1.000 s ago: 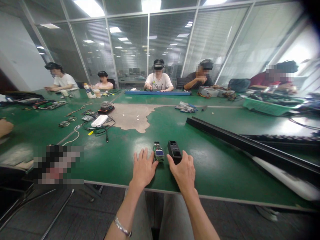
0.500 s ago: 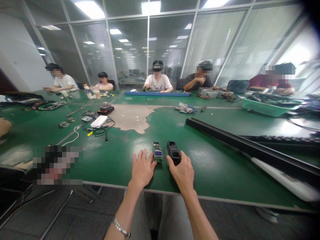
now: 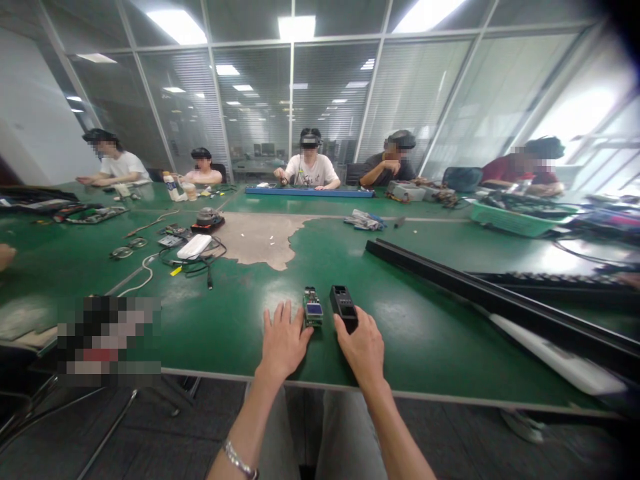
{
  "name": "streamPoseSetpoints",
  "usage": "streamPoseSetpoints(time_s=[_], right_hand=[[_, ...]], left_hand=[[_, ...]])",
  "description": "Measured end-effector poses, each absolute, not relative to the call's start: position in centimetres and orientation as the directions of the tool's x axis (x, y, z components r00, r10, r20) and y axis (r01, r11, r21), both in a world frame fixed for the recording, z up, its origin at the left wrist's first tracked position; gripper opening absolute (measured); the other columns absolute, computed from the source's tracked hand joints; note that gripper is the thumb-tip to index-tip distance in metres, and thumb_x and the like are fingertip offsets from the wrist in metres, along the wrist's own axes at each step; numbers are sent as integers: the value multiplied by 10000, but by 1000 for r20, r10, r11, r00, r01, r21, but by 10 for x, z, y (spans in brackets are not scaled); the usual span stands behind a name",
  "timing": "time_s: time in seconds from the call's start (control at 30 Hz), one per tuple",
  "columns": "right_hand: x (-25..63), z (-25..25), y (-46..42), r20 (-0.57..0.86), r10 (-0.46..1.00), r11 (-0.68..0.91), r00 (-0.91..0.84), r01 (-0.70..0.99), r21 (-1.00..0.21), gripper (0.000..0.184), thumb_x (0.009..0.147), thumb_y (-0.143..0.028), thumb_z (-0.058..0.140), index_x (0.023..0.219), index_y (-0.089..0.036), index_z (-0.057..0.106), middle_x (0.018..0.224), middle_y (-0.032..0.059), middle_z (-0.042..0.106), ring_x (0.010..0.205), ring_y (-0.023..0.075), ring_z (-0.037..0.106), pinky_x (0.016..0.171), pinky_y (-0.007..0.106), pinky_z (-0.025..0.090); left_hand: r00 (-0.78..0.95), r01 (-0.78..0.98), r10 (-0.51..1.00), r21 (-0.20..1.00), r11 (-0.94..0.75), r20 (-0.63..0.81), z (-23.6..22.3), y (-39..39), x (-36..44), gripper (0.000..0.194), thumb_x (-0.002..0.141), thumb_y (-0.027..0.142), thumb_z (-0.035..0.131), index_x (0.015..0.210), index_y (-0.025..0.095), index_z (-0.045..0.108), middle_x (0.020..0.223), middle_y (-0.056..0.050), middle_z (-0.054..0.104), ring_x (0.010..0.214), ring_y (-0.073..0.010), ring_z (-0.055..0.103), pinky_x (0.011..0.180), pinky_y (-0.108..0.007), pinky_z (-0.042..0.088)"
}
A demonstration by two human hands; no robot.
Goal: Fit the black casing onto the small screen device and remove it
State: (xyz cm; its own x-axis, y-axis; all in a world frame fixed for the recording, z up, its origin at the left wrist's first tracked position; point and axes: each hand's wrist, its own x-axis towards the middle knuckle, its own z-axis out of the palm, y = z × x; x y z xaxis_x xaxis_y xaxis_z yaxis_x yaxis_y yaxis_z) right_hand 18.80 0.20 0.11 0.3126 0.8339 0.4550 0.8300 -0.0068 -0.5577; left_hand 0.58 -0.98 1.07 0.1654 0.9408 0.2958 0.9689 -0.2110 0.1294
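1. Resting palm-down on the green bench with the left hand, spreading the fingers and grasping nothing; wearing a silver bracelet on that wrist.
2. Grasping the near end of a black casing with the right hand, from the left side with the thumb and from the right with the fingers (how firmly, impossible to tell from this angle).
3. Flanking a narrow circuit board with the left hand, close by the tip of the thumb (too near to say whether touching); lying on the bench with a small dark-blue screen facing up.
4. Placed side by side between the hands, board to the left and casing to the right, with a narrow strip of bench in between; pierced by several openings on the upper face, in the casing's case.
5. Bordered on the right by a long black bar lying aslant, by a white strip beneath it and, farther back, by a heaped green basket.
6. Bordered on the far left by a white box among dark cables, near a pale patch of the bench top.
7. Faced across the bench by seated people, including a person in a white shirt behind a long blue bar.
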Motion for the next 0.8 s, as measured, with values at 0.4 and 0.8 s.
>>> streamPoseSetpoints(time_s=[0.4, 0.8], right_hand=[[184, 22, 6, 408, 834, 44, 370, 693, -719, 529, 824, -565, 534, 1090, -134, 687, 979, 136, 717, 881, 260, 646, 845, 368, 467], [137, 50, 2, 473, 840, 133, 266, 744, -654, 442, 845, -531, 531, 1011, -154, 691, 936, 109, 723, 847, 229, 647, 797, 320, 459]], left_hand=[[164, 959, 936, 172, -225, 313, 9, -11, 1, 514, 979, 534, 368, 1427, 294, 445, 1521, -102, 402, 1411, -328, 316, 1142, -623, 171], [151, 957, 940, 192, -216, 305, 9, -11, 0, 518, 968, 527, 398, 1420, 278, 445, 1533, -107, 379, 1424, -331, 288, 1147, -624, 159]])
